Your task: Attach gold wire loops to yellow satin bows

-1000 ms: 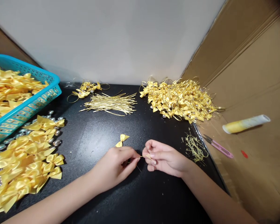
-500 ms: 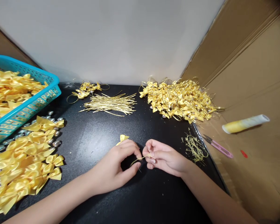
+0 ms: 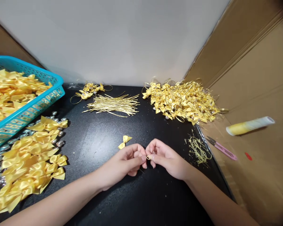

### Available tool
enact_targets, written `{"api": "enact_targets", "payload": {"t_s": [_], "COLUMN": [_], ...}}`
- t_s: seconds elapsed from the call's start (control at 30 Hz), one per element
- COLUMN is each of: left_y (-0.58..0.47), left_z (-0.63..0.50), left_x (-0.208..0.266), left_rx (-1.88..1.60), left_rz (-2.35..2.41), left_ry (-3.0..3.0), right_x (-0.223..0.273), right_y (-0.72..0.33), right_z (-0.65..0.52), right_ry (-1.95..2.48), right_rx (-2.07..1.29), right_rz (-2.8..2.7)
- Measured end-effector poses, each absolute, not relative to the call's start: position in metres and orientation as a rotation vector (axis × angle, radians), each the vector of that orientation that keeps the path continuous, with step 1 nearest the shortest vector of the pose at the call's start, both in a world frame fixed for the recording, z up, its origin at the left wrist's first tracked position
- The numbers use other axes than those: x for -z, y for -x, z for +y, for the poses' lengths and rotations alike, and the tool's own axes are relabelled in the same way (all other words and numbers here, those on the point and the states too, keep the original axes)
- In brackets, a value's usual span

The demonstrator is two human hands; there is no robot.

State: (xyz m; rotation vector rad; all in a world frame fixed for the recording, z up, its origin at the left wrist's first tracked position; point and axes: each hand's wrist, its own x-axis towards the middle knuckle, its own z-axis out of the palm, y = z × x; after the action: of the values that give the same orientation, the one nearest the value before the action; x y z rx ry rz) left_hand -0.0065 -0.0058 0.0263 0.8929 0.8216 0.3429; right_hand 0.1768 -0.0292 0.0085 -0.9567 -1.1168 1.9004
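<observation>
Fingertips of my left hand [image 3: 129,159] and my right hand [image 3: 166,159] nearly meet over the black table. Both hands are closed in a pinch on a thin gold cord [image 3: 148,157], which shows as a small loop between them. Much of the cord is hidden by the fingers. A single yellow satin bow [image 3: 124,142] lies just beyond my left hand, apart from its fingers. Farther back lies a bundle of straight gold cords [image 3: 114,104].
A blue basket [image 3: 41,103] of yellow bows stands at the left, above loose bows [image 3: 29,163] and silver beads [image 3: 5,147]. Finished-looking bows with loops [image 3: 184,102] are heaped at back right. Cord scraps [image 3: 198,149], pink snips [image 3: 223,149] and a cardboard tube [image 3: 250,125] lie at the right.
My left fingers have closed in on the cord beside my right hand. The cord, stretched between the hands before, now forms a small loop. More of the single bow shows.
</observation>
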Motion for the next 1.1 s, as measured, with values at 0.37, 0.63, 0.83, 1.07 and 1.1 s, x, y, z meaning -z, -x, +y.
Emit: {"api": "enact_targets", "payload": {"t_s": [0.37, 0.63, 0.83, 1.07, 1.1], "left_y": [0.007, 0.005, 0.006, 0.009, 0.01], "left_z": [-0.009, -0.011, -0.009, -0.009, -0.008], "left_x": [-0.022, -0.021, -0.019, -0.017, -0.016], "left_rx": [-0.289, -0.295, -0.331, -0.409, -0.414], "left_rz": [0.938, 0.958, 0.993, 0.996, 0.991], "left_ry": [-1.099, -1.039, -0.895, -0.775, -0.767], "right_x": [-0.01, -0.009, -0.005, -0.006, -0.007], "right_y": [-0.177, -0.176, -0.177, -0.184, -0.184], "right_z": [-0.034, -0.036, -0.03, -0.028, -0.029], "right_ry": [1.043, 1.078, 1.061, 1.132, 1.131], "right_rx": [-1.847, -1.813, -1.76, -1.549, -1.512], "right_rz": [-1.242, -1.277, -1.131, -1.175, -1.227]}}
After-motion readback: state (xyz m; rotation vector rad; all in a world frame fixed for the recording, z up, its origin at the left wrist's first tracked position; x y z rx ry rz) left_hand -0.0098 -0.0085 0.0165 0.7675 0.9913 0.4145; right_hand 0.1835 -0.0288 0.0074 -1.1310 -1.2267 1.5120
